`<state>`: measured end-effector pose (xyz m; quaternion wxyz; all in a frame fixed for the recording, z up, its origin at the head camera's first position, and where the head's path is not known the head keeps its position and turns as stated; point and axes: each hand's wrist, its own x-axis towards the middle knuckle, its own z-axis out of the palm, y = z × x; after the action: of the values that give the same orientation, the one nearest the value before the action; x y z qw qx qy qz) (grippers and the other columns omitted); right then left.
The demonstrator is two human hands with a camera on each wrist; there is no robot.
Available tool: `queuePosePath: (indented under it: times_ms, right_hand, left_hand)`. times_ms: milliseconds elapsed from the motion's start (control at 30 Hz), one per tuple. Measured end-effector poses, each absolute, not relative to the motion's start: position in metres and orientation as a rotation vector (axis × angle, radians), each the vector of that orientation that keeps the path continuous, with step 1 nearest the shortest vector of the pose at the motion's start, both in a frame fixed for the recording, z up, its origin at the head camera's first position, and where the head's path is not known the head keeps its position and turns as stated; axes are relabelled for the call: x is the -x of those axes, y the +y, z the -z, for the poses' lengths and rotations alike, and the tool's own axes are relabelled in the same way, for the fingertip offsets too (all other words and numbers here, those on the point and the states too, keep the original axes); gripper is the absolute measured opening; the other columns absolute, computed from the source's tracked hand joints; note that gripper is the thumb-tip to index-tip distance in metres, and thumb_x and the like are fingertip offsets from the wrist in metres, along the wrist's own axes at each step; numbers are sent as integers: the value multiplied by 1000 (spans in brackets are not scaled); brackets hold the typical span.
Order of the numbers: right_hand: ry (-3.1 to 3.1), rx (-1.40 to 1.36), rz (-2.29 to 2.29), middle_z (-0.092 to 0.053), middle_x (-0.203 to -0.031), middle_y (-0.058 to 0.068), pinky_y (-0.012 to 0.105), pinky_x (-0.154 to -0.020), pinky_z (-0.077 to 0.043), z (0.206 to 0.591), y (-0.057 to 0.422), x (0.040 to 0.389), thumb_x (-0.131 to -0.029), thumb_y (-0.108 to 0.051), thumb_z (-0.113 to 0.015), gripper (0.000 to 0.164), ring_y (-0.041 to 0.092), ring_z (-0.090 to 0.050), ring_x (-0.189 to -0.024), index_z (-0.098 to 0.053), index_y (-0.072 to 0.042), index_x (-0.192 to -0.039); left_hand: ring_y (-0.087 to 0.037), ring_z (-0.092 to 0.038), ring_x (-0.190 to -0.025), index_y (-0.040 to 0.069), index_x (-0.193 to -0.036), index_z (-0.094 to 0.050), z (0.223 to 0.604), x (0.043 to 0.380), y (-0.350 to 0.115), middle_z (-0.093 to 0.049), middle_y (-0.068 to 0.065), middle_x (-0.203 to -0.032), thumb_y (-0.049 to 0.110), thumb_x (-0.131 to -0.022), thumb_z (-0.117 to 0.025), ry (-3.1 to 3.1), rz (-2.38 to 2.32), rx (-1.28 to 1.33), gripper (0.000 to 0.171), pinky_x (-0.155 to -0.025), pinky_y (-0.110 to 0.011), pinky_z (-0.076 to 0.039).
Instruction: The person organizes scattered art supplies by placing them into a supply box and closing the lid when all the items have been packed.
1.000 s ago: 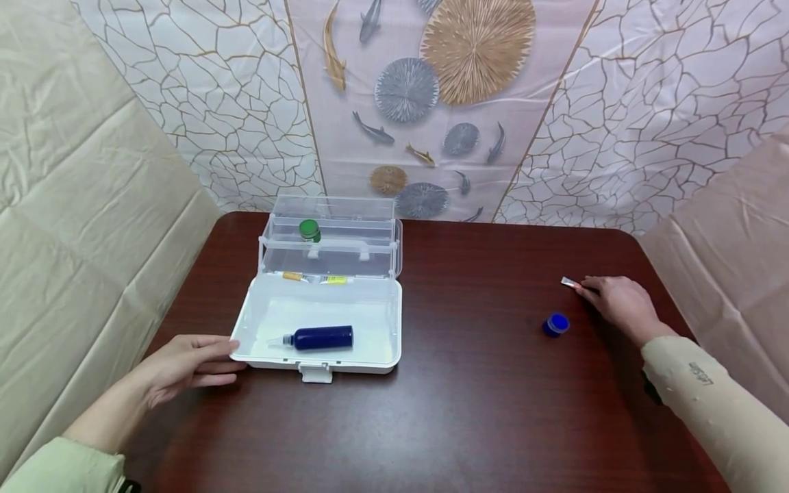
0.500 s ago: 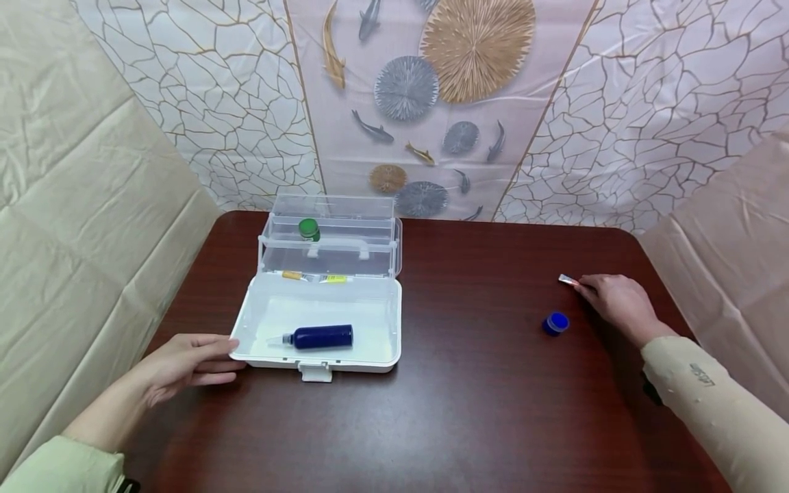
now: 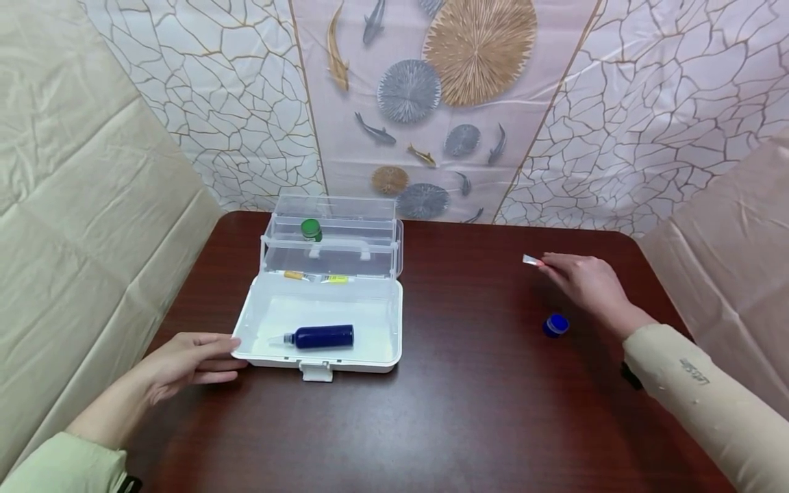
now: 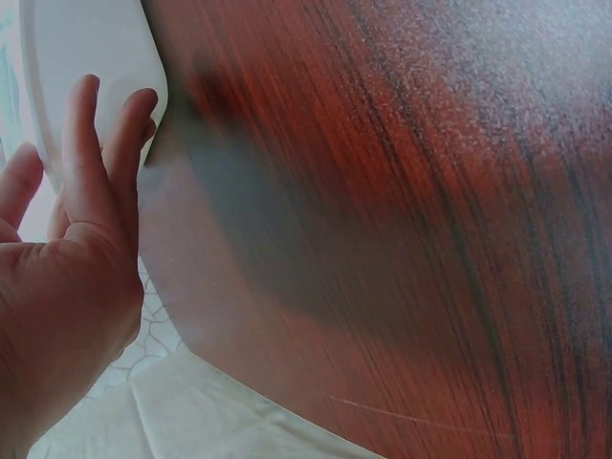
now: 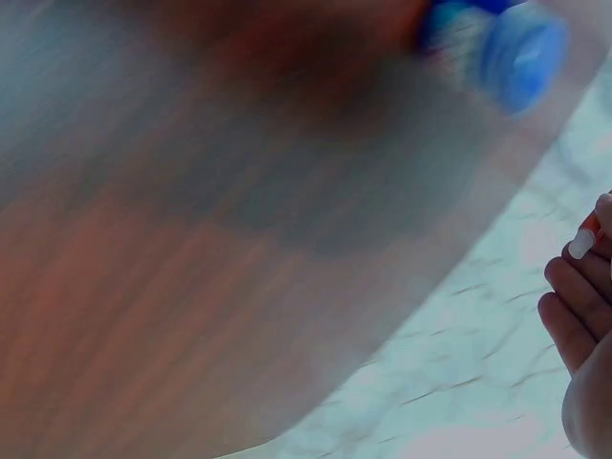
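Note:
In the head view my right hand (image 3: 585, 282) pinches a small paint tube (image 3: 532, 260) with a silvery end and an orange-red part, held over the table's right side. The tube's white cap (image 5: 580, 244) pokes out by the fingers in the right wrist view. Below that hand stands a blue paint jar (image 3: 556, 325), blurred in the right wrist view. My left hand (image 3: 185, 364) touches the front left corner of a white storage box (image 3: 372, 332) with extended fingers. Inside the box lies a dark blue bottle (image 3: 324, 337) with a clear nozzle.
The box's clear lid and tray (image 3: 345, 236) are raised at the back, bearing a green paint jar (image 3: 311, 231). An orange-marked tube (image 3: 294, 275) and a yellow-marked tube (image 3: 336, 279) lie along the box's rear. Patterned cloth (image 3: 246, 109) hangs behind the dark wooden table (image 3: 468, 383).
My right hand has moved left and toward the back with the paint tube, away from the table's right edge. The left hand and the box stay in place.

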<state>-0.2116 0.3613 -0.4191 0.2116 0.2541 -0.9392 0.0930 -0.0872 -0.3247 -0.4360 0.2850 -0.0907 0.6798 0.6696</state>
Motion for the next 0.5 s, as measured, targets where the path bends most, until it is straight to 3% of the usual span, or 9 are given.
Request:
queuePosePath:
  times_ms: [167,233,367,433,500]
  right_hand:
    - [-2541,-808,-310,-78,-114,20,59,-71,-65,403,324,209,-91,-13,-85,32,38,-78,-92,-79,-1,-120]
    - [-2513,-854,-329,-78,-116,19,58,-71,-65,399,310,208,-97,-20,-81,30,37,-78,-94,-79,-1,-120]
    - [-2439,-955,-361,-78,-116,18,57,-74,-66,391,284,209,-109,-45,-60,49,36,-78,-98,-80,-2,-120]
    - [-2401,-1007,-369,-79,-115,18,57,-76,-67,388,271,211,-111,-54,-48,62,36,-78,-100,-80,-2,-119]
    - [-2374,-1054,-373,-78,-116,18,57,-78,-67,385,259,212,-111,-56,-44,66,37,-78,-102,-80,-1,-119]
  left_hand:
    - [-21,-77,-107,-21,-147,-42,436,87,-323,-75,-6,-116,13,-110,-62,1817,-1791,224,54,-95,-46,-66]
    - [-21,-77,-107,-21,-147,-42,436,87,-322,-75,-6,-116,13,-110,-62,1813,-1791,217,54,-96,-46,-66]
    - [-21,-77,-107,-22,-147,-41,435,87,-323,-75,-5,-117,13,-110,-62,1812,-1790,200,55,-97,-47,-65]
    - [-21,-77,-106,-22,-147,-41,435,86,-324,-75,-5,-116,13,-110,-62,1811,-1793,196,55,-97,-48,-65]
    - [-21,-77,-106,-22,-146,-42,435,86,-325,-75,-5,-116,13,-110,-62,1810,-1796,195,54,-96,-48,-65]
